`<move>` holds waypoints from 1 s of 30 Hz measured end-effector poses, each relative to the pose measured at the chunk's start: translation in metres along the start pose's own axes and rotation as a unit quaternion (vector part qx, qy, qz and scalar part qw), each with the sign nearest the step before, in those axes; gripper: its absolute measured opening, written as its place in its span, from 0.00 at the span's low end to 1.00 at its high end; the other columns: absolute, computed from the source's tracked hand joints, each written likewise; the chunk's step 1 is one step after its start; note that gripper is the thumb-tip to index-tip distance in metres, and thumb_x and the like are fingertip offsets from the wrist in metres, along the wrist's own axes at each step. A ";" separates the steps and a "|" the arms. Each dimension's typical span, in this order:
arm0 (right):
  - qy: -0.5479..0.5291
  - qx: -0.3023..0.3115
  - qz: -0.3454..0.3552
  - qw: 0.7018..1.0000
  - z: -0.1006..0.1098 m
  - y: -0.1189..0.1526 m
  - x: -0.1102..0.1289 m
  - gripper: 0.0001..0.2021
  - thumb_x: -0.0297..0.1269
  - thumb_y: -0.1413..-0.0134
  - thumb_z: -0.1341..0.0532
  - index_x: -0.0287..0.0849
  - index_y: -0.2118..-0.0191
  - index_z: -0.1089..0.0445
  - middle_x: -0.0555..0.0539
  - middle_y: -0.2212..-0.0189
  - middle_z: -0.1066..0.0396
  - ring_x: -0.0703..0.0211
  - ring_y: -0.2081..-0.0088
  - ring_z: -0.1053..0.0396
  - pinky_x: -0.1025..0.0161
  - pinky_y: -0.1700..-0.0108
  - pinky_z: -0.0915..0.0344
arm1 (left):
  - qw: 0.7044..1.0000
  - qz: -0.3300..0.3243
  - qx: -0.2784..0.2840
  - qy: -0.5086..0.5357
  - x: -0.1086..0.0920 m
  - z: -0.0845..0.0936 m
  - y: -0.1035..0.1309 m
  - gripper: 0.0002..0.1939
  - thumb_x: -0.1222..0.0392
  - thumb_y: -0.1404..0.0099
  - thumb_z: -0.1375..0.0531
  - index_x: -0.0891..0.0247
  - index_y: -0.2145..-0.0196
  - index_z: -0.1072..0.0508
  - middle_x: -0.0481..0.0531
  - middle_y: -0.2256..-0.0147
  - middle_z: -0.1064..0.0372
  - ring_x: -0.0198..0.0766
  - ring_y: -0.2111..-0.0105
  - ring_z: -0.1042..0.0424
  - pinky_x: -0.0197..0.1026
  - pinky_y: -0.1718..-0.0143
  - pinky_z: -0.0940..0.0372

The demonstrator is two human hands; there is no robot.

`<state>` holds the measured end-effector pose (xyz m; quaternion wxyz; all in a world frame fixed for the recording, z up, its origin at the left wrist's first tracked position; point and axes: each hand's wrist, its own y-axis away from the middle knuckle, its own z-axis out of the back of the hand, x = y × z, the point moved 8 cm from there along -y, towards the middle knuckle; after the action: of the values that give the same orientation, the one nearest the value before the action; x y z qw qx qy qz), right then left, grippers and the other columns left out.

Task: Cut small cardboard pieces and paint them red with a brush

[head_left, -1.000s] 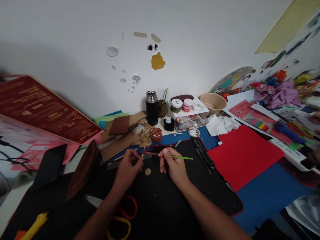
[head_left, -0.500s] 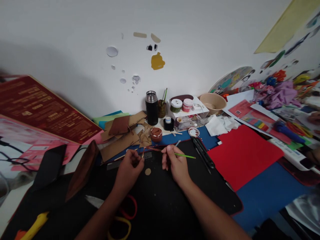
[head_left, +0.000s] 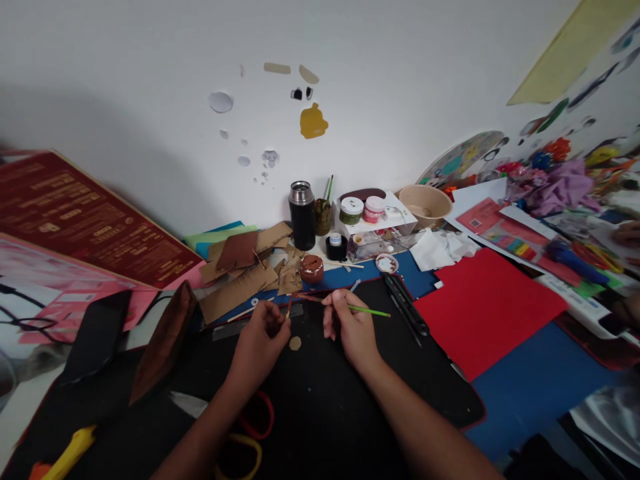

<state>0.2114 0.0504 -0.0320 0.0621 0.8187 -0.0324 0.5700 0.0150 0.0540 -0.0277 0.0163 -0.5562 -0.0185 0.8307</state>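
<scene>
Green along its handle and reddish-brown toward its tip, a slim paintbrush [head_left: 370,311] in the head view is pinched between the fingers of the right hand [head_left: 353,327], above the black mat [head_left: 320,407]. The left hand [head_left: 263,337] pinches a thin stick [head_left: 289,310], its upper end reddish-brown, near the brush tip; whether they touch, I cannot tell. Beyond stands a reddish-brown paint jar [head_left: 312,270].

The black mat [head_left: 320,417] under the left hand [head_left: 263,341] and right hand [head_left: 356,332] looks dull, and the brush [head_left: 371,311] in the right hand looks smooth. Past the hands, the bottle [head_left: 303,223] has a shiny metal top and the cardboard [head_left: 237,295] looks rough. Right of them, the red paper [head_left: 493,317] is smooth and dull.
</scene>
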 end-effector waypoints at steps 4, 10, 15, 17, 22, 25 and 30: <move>0.013 0.026 -0.005 1.000 -0.006 0.002 -0.003 0.24 0.61 0.38 0.35 0.41 0.65 0.26 0.55 0.83 0.32 0.66 0.85 0.36 0.72 0.84 0.44 | 1.000 -0.001 0.004 0.007 0.000 0.000 0.000 0.11 0.56 0.39 0.36 0.56 0.67 0.37 0.41 0.73 0.35 0.36 0.73 0.31 0.37 0.68 0.38; 0.010 -0.026 0.004 1.000 0.006 -0.001 0.001 0.24 0.61 0.38 0.35 0.42 0.65 0.27 0.55 0.83 0.33 0.66 0.85 0.37 0.71 0.83 0.43 | 0.998 0.033 0.007 0.046 0.005 -0.001 0.001 0.13 0.53 0.39 0.35 0.56 0.67 0.38 0.41 0.73 0.37 0.36 0.73 0.33 0.36 0.70 0.40; 0.007 0.023 -0.006 1.000 -0.005 0.003 -0.001 0.24 0.61 0.38 0.35 0.42 0.66 0.27 0.55 0.84 0.32 0.66 0.85 0.36 0.71 0.84 0.44 | 0.997 0.045 0.005 0.064 0.006 -0.001 0.000 0.15 0.51 0.41 0.34 0.56 0.67 0.38 0.42 0.73 0.36 0.35 0.74 0.33 0.36 0.70 0.40; 0.015 0.030 -0.005 0.999 -0.007 0.004 -0.002 0.24 0.61 0.37 0.35 0.42 0.66 0.26 0.55 0.84 0.32 0.66 0.85 0.36 0.71 0.84 0.44 | 0.997 0.048 0.001 0.065 0.006 -0.001 0.001 0.16 0.50 0.41 0.33 0.56 0.66 0.37 0.42 0.73 0.35 0.35 0.74 0.33 0.36 0.71 0.40; 0.018 -0.027 0.010 0.999 0.005 -0.001 0.002 0.23 0.61 0.38 0.35 0.42 0.65 0.27 0.55 0.82 0.32 0.67 0.85 0.37 0.71 0.83 0.43 | 0.991 0.063 0.028 0.115 0.004 -0.005 0.001 0.18 0.50 0.40 0.32 0.56 0.66 0.39 0.41 0.75 0.32 0.34 0.78 0.33 0.35 0.74 0.40; 0.018 -0.030 0.013 0.999 0.006 -0.002 0.003 0.22 0.60 0.38 0.34 0.42 0.64 0.26 0.54 0.81 0.31 0.67 0.84 0.36 0.71 0.83 0.43 | 0.976 0.089 0.055 0.192 0.005 -0.009 -0.001 0.20 0.48 0.39 0.31 0.57 0.64 0.39 0.45 0.73 0.26 0.35 0.78 0.29 0.36 0.75 0.37; 0.029 0.010 0.000 1.000 -0.004 0.001 -0.002 0.22 0.59 0.39 0.34 0.41 0.64 0.23 0.53 0.78 0.29 0.68 0.85 0.36 0.71 0.85 0.45 | 0.940 0.150 0.032 0.305 0.013 -0.005 -0.005 0.29 0.49 0.48 0.24 0.62 0.54 0.29 0.49 0.71 0.22 0.36 0.75 0.26 0.35 0.74 0.34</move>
<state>0.2067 0.0495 -0.0318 0.0549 0.8022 -0.0249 0.5939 0.0145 0.0599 -0.0411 -0.0857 -0.7784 0.0974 0.6142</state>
